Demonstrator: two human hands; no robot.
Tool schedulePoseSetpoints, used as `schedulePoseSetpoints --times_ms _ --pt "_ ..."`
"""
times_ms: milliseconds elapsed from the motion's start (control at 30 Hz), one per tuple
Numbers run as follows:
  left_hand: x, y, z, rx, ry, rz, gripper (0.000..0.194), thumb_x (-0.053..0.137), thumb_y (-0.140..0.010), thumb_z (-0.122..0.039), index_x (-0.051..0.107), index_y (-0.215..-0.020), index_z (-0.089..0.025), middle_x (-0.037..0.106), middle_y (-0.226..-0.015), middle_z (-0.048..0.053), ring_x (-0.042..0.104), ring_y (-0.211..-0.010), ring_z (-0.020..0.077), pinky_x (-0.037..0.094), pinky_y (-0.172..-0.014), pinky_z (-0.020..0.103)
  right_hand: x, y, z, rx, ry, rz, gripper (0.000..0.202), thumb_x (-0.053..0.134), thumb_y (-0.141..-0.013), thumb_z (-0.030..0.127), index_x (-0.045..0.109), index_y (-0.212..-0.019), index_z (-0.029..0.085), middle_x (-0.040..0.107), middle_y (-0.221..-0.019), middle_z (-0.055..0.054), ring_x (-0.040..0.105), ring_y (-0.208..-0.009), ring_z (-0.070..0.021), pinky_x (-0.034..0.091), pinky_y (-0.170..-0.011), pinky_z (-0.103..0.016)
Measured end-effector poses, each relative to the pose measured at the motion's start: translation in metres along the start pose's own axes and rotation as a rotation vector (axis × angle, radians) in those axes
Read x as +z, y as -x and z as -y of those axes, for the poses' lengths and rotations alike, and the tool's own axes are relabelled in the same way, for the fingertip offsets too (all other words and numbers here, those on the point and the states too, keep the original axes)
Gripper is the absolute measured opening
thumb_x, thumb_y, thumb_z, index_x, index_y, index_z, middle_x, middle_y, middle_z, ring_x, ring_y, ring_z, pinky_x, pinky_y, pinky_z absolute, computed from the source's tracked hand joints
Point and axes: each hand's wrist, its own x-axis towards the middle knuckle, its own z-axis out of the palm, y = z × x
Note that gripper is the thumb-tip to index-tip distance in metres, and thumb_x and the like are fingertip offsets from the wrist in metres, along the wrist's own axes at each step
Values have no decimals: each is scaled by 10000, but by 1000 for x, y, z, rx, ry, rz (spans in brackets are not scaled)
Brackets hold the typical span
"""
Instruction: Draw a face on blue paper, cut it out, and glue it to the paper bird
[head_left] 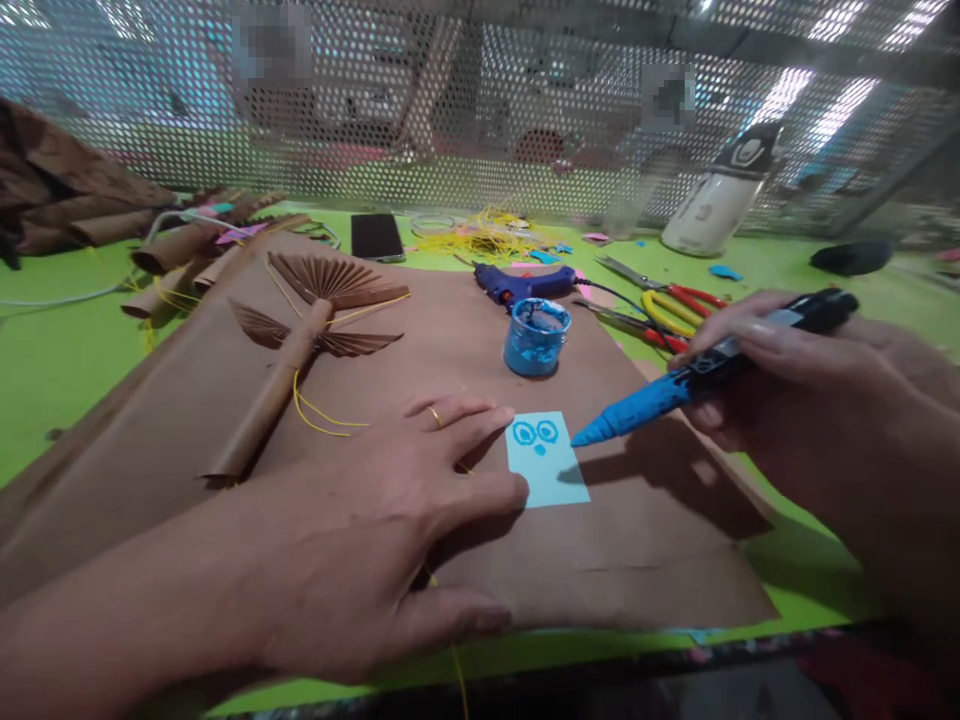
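A light blue paper card point(553, 478) lies on brown paper point(420, 300), with two ringed eyes and a small beak shape painted in darker blue. My left hand point(405, 490) rests flat with fingers spread, its fingertips on the card's left edge. A thick marker-like tool with a blue-coated tip point(637, 410) is gripped in my right hand point(795, 400), its point near the card's right edge. Behind the card stands a small jar of blue paint point(535, 340). A rolled brown paper figure with pleated wings point(300, 335) lies at the left.
Beyond the jar are a purple glue gun point(525, 285), scissors point(675, 300), yellow strands point(487, 238) and a phone point(376, 237). Paper rolls point(172, 245) lie at the left. A white bottle point(712, 200) stands before the perforated metal screen point(450, 100).
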Motion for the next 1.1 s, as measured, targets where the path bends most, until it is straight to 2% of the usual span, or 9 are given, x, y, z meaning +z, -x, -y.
schedulePoseSetpoints --times_ms 167,333,633,867,1100 --pt "-1 -1 3 17 44 -37 315 687 -835 -481 700 -1073 -275 609 -1298 89 535 -1247 370 438 -1044 531 6 -1 -5 -15 -8 8 123 698 -765 286 707 -679 198 595 -482 -32 548 -390 -121 409 -337 -178" --pt "-3 -1 3 26 19 -37 376 704 -828 -462 698 -1153 -273 601 -1332 99 526 -1272 368 450 -1036 515 5 -1 -7 -32 -1 1 114 700 -769 275 697 -689 194 592 -494 -27 561 -420 -123 404 -345 -169" --pt "-6 0 4 2 45 -32 450 738 -788 -444 689 -1217 -318 615 -1337 75 543 -1268 367 446 -1055 515 2 3 -19 -12 109 110 266 742 -787 473 679 -756 216 600 -527 0 524 -415 -121 402 -352 -208" --pt "-2 1 10 75 46 -51 395 683 -836 -418 684 -1200 -267 583 -1359 109 556 -1233 344 449 -1045 496 3 3 -23 -45 120 139 263 701 -843 476 645 -809 221 624 -537 11 535 -418 -124 410 -362 -211" --pt "5 2 12 68 70 -98 394 660 -851 -425 671 -1212 -268 531 -1406 120 516 -1264 336 420 -1054 498 5 4 -22 -77 65 202 228 695 -857 436 632 -851 218 638 -560 13 571 -463 -132 425 -368 -196"
